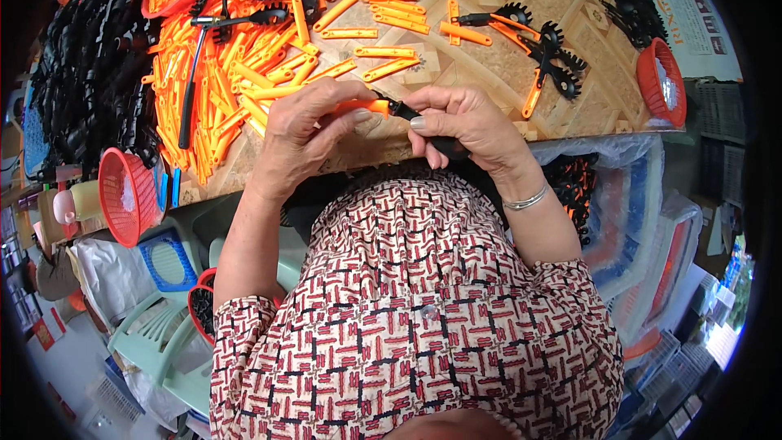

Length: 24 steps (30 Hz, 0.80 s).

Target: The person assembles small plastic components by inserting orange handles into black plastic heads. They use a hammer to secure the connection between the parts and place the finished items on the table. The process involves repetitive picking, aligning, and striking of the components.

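Head view: our left hand (308, 124) pinches an orange handle (368, 105), our right hand (474, 124) a black part (405, 112). Seemingly light, stiff; hold mid-length.

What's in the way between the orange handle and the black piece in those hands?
Nothing visible. The left hand holds the orange handle, the right hand the black piece, and their facing ends appear to meet.

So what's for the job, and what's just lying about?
Probably for the job:
orange piece in the left hand
black piece in the right hand
orange pile
black pile

Probably just lying about:
pale green chair
blue basket
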### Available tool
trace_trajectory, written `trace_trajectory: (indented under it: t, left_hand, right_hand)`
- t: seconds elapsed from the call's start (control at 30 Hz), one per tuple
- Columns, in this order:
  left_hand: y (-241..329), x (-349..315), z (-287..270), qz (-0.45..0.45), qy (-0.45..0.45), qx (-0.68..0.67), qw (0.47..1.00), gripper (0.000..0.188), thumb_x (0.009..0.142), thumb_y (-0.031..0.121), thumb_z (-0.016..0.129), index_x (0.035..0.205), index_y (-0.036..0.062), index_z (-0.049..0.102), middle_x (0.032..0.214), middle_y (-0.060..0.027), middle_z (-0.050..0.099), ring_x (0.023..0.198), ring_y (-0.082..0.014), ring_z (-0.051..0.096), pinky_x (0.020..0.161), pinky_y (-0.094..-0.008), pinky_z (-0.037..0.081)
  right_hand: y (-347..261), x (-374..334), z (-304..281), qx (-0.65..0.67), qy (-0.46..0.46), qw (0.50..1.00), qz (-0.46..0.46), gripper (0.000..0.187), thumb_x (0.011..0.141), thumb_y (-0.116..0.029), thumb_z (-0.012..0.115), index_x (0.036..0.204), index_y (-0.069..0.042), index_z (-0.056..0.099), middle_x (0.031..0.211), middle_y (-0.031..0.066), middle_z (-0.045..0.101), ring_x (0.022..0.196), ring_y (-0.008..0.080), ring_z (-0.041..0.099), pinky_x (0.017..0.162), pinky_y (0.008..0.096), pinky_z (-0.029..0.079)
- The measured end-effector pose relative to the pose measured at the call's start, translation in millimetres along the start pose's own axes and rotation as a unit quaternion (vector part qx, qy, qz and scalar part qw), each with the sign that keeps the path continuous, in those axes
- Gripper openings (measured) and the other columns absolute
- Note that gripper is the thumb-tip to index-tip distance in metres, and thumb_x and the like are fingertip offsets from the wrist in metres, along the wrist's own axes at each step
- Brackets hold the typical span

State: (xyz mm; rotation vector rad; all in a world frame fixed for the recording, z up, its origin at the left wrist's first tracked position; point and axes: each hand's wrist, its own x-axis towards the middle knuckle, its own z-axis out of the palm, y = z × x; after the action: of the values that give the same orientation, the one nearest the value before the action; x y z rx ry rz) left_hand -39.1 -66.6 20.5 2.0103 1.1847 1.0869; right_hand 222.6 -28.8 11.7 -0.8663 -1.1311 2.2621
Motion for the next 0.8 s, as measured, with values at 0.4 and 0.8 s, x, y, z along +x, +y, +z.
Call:
trace_trajectory:
  t: [0.4, 0.8]
  left_hand:
    - [9.4, 5.2, -11.1, 0.040, -0.087, 0.066, 0.993, 0.021, 0.086, 0.002, 0.075, 0.107, 0.0075, 0.074, 0.082, -0.0060, 0.066, 0.071, -0.0218, 0.066, 0.064, -0.0325, 0.050]
    - [9.6, 2.2, -9.3, 0.065, -0.064, 0.048, 0.995, 0.023, 0.085, 0.001, 0.077, 0.106, 0.0069, 0.075, 0.083, -0.0068, 0.066, 0.071, -0.0221, 0.065, 0.063, -0.0334, 0.051]
  right_hand:
    - [0.1, -1.8, 2.4, -0.017, -0.028, 0.999, 0.024, 0.038, 0.099, -0.007, 0.063, 0.132, 0.011, 0.058, 0.079, 0.0153, 0.072, 0.052, 0.0126, 0.064, 0.049, 0.0225, 0.050]
    - [3.2, 3.6, 3.5, -0.011, -0.046, 0.998, 0.043, 0.036, 0.097, -0.006, 0.064, 0.128, 0.012, 0.059, 0.079, 0.0166, 0.072, 0.050, 0.0125, 0.062, 0.047, 0.0225, 0.048]
